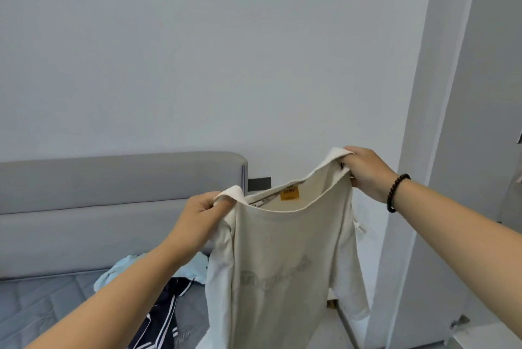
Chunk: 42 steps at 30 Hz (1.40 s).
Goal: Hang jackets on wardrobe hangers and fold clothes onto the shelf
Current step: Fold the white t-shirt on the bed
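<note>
The cream sweatshirt (285, 258) hangs in the air in front of the person, held up at its two shoulders: the left hand (202, 214) has thumb and curled fingers pinching the left shoulder seam, and the right hand (365, 172), a dark bead bracelet (397, 193) on its wrist, grips the right shoulder a little higher, so the garment tilts. The orange neck label (288, 194) faces us inside the collar. To fold it well, I'd judge the hands should level out and draw the shoulders taut so the body hangs flat and the sleeves fall straight at the sides, then lay it face down on the mattress (42, 309) before turning the sleeves in; with one sleeve bunched against the left side it may crease if folded as it is. By count: two hands, one sweatshirt held, and on the bed below two more garments, a light blue one (118, 272) and a dark navy piece with white stripes (161, 320), beneath the grey headboard (113, 207)
</note>
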Available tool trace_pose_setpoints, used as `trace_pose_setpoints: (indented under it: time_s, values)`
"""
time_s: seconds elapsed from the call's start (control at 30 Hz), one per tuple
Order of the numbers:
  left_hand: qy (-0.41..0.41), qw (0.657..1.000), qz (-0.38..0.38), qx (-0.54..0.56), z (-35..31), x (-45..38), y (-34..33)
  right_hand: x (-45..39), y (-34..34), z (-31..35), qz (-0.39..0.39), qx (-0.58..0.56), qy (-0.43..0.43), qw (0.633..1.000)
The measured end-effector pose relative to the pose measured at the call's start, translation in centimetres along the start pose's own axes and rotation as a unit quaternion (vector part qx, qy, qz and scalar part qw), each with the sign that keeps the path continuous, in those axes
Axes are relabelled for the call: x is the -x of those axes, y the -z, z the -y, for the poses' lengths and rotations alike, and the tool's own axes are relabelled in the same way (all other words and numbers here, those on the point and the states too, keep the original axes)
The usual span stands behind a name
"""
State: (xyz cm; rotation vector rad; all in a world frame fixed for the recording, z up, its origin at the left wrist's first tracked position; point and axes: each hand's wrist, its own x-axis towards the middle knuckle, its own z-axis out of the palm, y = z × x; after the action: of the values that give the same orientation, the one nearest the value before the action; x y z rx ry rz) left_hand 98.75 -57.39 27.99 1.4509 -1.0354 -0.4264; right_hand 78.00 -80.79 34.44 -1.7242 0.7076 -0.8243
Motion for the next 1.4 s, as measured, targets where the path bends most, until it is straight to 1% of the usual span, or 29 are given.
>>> trace_pose_setpoints:
  time_s: [0.03, 0.1, 0.17, 0.23, 0.3, 0.4, 0.47, 0.57, 0.63, 0.7, 0.77, 0.87, 0.9, 0.97, 1.07, 1.17, 1.23, 1.27, 1.33, 1.4]
  values:
    - [0.041, 0.998, 0.009, 0.049, 0.2, 0.2, -0.2, -0.1, -0.6, 0.6, -0.004, 0.014, 0.014, 1.000]
    - [0.079, 0.990, 0.003, 0.118, 0.6, 0.5, -0.4, -0.1, -1.7, 1.6, -0.016, 0.041, 0.044, 0.998]
    - [0.110, 0.982, -0.024, 0.149, 0.8, 0.4, -0.3, 0.1, -2.1, 2.3, -0.027, 0.094, 0.074, 0.992]
    - [0.121, 0.980, -0.054, 0.150, 1.0, 0.1, 0.2, 0.6, -2.0, 2.7, -0.028, 0.154, 0.094, 0.983]
    - [0.113, 0.984, -0.069, 0.116, 0.8, 0.0, 1.0, 1.3, -1.6, 2.6, -0.019, 0.207, 0.099, 0.973]
    - [0.090, 0.993, -0.049, 0.052, 0.5, 0.3, 2.6, 2.4, -0.9, 2.0, 0.003, 0.284, 0.100, 0.954]
    - [0.060, 0.996, -0.035, -0.049, 0.3, 0.6, 3.4, 3.2, -0.2, 1.7, 0.012, 0.323, 0.105, 0.941]
    - [0.018, 0.979, -0.002, -0.204, 0.3, 1.4, 4.1, 4.3, 1.0, 1.7, 0.036, 0.387, 0.122, 0.913]
    - [0.005, 0.967, 0.031, -0.253, 1.0, 2.0, 4.2, 5.1, 1.5, 1.8, 0.063, 0.434, 0.128, 0.890]
    - [0.019, 0.960, 0.049, -0.275, 1.8, 2.5, 4.4, 5.9, 1.8, 1.9, 0.091, 0.453, 0.120, 0.879]
    - [0.052, 0.959, 0.048, -0.275, 2.4, 3.1, 4.8, 6.9, 2.2, 1.9, 0.127, 0.473, 0.110, 0.865]
    - [0.090, 0.970, 0.028, -0.225, 2.6, 4.8, 5.1, 8.5, 3.0, 1.7, 0.184, 0.483, 0.097, 0.851]
    - [0.097, 0.974, 0.018, -0.206, 2.5, 5.7, 5.0, 9.0, 3.3, 1.5, 0.190, 0.481, 0.099, 0.850]
    - [0.096, 0.979, -0.008, -0.177, 2.1, 7.4, 4.3, 10.0, 3.8, 1.2, 0.175, 0.465, 0.129, 0.858]
    - [0.077, 0.981, -0.089, -0.152, 0.4, 10.0, 3.1, 12.0, 4.7, 1.3, 0.117, 0.424, 0.184, 0.879]
    - [0.047, 0.978, -0.160, -0.124, -1.9, 12.0, 2.6, 14.0, 5.7, 2.2, 0.060, 0.383, 0.191, 0.902]
    - [0.023, 0.978, -0.162, -0.133, -4.0, 13.2, 2.5, 15.1, 6.4, 2.7, 0.038, 0.366, 0.176, 0.913]
    - [0.013, 0.977, -0.148, -0.153, -5.1, 13.8, 2.4, 15.6, 6.8, 2.8, 0.026, 0.358, 0.163, 0.919]
    - [-0.002, 0.968, -0.096, -0.230, -7.1, 14.9, 2.5, 16.3, 7.4, 2.9, -0.003, 0.340, 0.145, 0.929]
    - [-0.011, 0.946, -0.049, -0.320, -8.3, 15.6, 3.0, 16.7, 7.9, 3.0, -0.031, 0.323, 0.133, 0.936]
